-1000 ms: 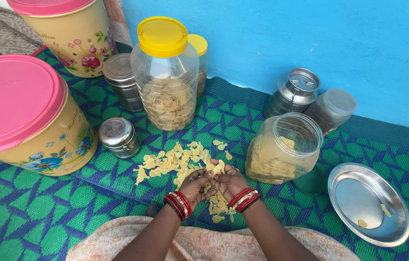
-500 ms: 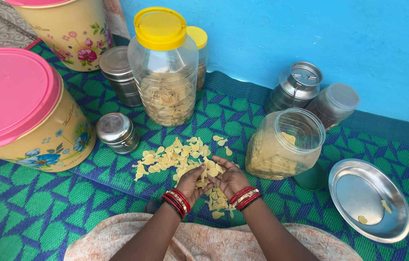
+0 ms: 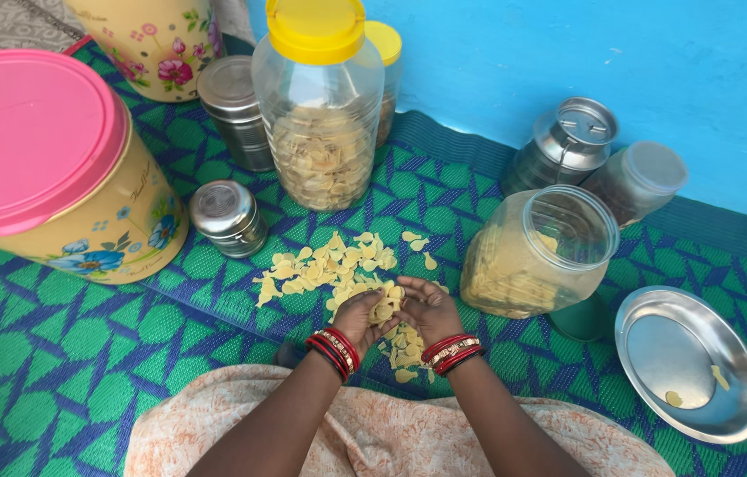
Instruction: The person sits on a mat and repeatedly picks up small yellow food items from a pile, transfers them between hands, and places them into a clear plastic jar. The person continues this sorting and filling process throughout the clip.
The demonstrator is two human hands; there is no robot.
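both hands are now lifted slightly off the mat compared with a second ago, cupped together with more chips gathered between them. left hand [image 3: 357, 320] and right hand [image 3: 426, 309] are pressing side by side, palms up, fingers curled, cradling a small heap of pale yellow dried chips [image 3: 384, 309]. remaining chips are lying scattered in a loose pile [image 3: 329, 265] on the green and blue woven mat [image 3: 55, 353], just ahead of the hands. open clear plastic jar [image 3: 539, 252] half full of the same chips is standing just right of the hands, mouth uncovered. yellow-lidded clear jar [image 3: 320, 106] is standing behind the pile. small steel canister [image 3: 228, 217] is sitting left of it. round steel plate [image 3: 690, 362] is lying far right, holding a couple of chips.
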